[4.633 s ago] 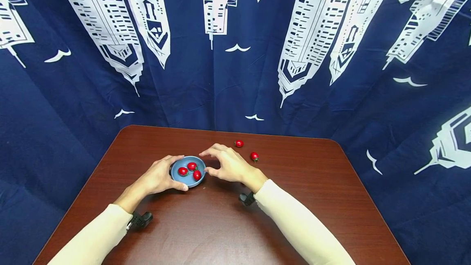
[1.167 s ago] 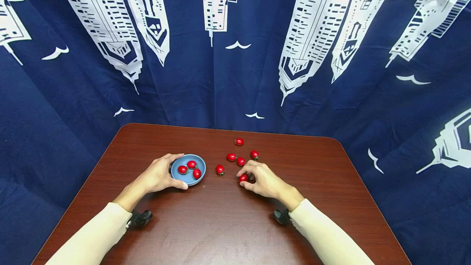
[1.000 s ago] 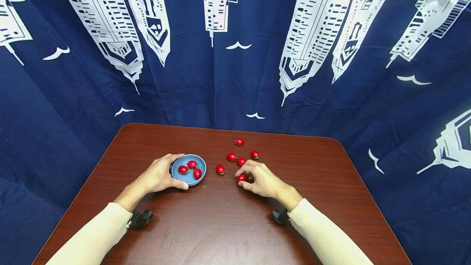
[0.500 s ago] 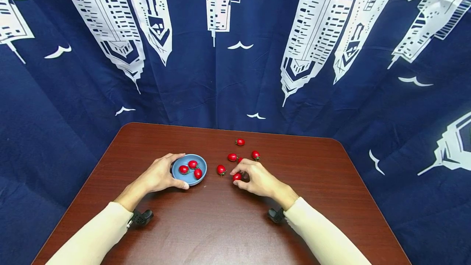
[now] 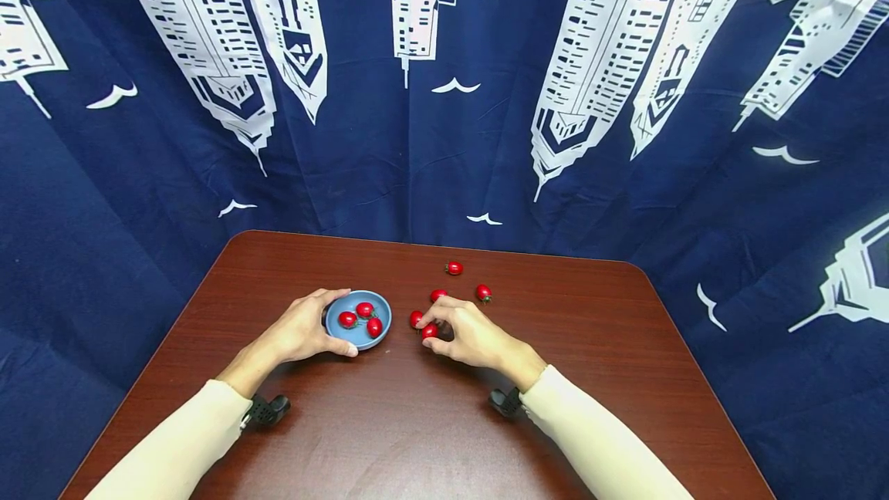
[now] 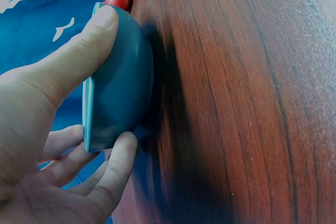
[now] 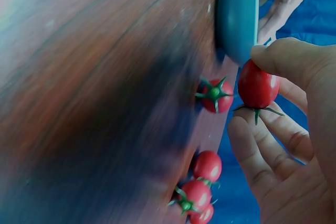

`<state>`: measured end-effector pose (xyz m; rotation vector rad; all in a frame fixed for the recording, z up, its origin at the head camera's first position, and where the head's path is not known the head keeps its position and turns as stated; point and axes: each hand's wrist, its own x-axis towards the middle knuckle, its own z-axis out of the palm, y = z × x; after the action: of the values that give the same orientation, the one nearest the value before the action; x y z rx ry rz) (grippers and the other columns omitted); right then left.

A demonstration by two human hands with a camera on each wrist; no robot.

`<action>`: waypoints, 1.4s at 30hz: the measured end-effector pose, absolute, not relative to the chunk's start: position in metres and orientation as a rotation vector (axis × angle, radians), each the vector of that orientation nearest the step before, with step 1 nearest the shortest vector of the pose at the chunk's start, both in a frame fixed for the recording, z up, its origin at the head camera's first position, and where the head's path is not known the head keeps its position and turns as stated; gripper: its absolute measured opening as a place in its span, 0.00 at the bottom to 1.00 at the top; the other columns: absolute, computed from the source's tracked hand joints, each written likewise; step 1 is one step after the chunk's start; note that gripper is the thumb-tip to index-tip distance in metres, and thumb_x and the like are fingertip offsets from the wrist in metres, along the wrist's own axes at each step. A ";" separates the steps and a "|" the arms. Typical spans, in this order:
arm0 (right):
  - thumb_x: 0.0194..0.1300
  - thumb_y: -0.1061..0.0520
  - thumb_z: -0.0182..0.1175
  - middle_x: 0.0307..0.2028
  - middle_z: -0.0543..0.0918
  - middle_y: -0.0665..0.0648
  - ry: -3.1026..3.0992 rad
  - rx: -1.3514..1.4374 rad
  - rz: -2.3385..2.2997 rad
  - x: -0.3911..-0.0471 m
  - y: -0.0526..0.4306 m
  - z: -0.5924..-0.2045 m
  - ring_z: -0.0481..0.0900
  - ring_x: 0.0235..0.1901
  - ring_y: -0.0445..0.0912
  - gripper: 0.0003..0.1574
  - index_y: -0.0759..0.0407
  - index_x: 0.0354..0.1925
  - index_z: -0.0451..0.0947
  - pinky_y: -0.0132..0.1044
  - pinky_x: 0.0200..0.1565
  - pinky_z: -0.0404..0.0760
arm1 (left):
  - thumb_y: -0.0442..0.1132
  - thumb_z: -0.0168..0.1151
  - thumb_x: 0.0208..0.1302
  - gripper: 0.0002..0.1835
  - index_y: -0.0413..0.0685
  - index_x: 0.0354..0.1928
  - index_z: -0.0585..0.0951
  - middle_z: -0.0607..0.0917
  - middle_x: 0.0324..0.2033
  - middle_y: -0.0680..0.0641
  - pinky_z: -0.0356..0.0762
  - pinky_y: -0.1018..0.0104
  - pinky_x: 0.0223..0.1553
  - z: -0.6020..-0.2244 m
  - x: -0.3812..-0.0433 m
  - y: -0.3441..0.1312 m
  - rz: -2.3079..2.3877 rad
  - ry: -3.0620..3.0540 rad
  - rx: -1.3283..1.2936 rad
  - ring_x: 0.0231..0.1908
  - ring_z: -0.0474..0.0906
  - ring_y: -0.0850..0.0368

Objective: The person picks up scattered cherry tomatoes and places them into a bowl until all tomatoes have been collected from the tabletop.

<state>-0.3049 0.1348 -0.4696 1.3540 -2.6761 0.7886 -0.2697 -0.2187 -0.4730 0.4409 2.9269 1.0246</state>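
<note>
My left hand [image 5: 299,330] holds a small blue bowl [image 5: 357,336] at its left side, thumb near the front and fingers behind. Three red cherry tomatoes [image 5: 364,309] lie in the bowl. In the left wrist view the thumb presses the outer wall of the bowl [image 6: 123,77]. My right hand [image 5: 472,332] pinches another cherry tomato [image 7: 258,85] between thumb and fingers, its green stem end towards the fingertips. In the head view this cherry tomato [image 5: 429,332] is right of the bowl, overlapping a loose cherry tomato [image 5: 415,319] on the table.
More cherry tomatoes lie on the brown table [image 5: 389,423]: one [image 5: 438,295] just behind my right hand, one [image 5: 484,293] to its right, one [image 5: 454,268] near the back edge. A blue curtain [image 5: 361,176] with white buildings hangs behind the table.
My right hand has moved left towards the bowl with the pinched cherry tomato. It now hides one loose tomato behind it. The left hand and bowl have stayed in place.
</note>
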 end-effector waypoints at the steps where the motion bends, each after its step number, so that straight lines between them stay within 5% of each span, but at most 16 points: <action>1: 0.74 0.59 0.80 0.51 0.92 0.50 -2.674 1.361 0.788 -0.306 0.132 -0.469 0.86 0.42 0.43 0.16 0.54 0.58 0.94 0.34 0.49 0.88 | 0.57 0.98 0.47 0.62 0.37 0.82 0.78 0.88 0.70 0.34 0.86 0.38 0.70 -0.473 -0.270 -0.219 1.022 2.928 0.441 0.65 0.87 0.38; 10: 0.75 0.60 0.78 0.51 0.92 0.52 -2.653 1.418 0.854 -0.311 0.107 -0.462 0.89 0.46 0.49 0.16 0.58 0.58 0.94 0.43 0.52 0.92 | 0.57 0.98 0.47 0.63 0.38 0.82 0.78 0.89 0.68 0.36 0.87 0.40 0.68 -0.475 -0.271 -0.219 1.008 2.934 0.445 0.63 0.88 0.40; 19: 0.75 0.58 0.78 0.51 0.91 0.53 -2.630 1.462 0.881 -0.312 0.079 -0.452 0.88 0.45 0.49 0.15 0.56 0.58 0.94 0.32 0.47 0.86 | 0.58 0.99 0.46 0.63 0.38 0.82 0.78 0.89 0.68 0.35 0.87 0.40 0.68 -0.476 -0.271 -0.219 1.000 2.940 0.455 0.64 0.88 0.40; 24: 0.76 0.59 0.77 0.51 0.91 0.54 -2.623 1.485 0.860 -0.312 0.064 -0.450 0.88 0.47 0.49 0.16 0.56 0.59 0.94 0.37 0.51 0.90 | 0.58 0.98 0.47 0.63 0.38 0.82 0.78 0.89 0.68 0.35 0.87 0.40 0.69 -0.477 -0.271 -0.218 0.998 2.937 0.457 0.64 0.88 0.40; 42: 0.78 0.56 0.77 0.53 0.91 0.54 -2.611 1.566 0.799 -0.317 0.028 -0.448 0.89 0.51 0.47 0.16 0.53 0.61 0.94 0.30 0.56 0.86 | 0.57 0.98 0.47 0.63 0.35 0.81 0.78 0.89 0.69 0.35 0.86 0.38 0.69 -0.475 -0.271 -0.221 1.005 2.945 0.482 0.65 0.88 0.38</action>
<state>-0.3165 0.0279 -0.4475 1.5659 -2.6110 0.7995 -0.2706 -0.2208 -0.4750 0.4819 2.9451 1.0052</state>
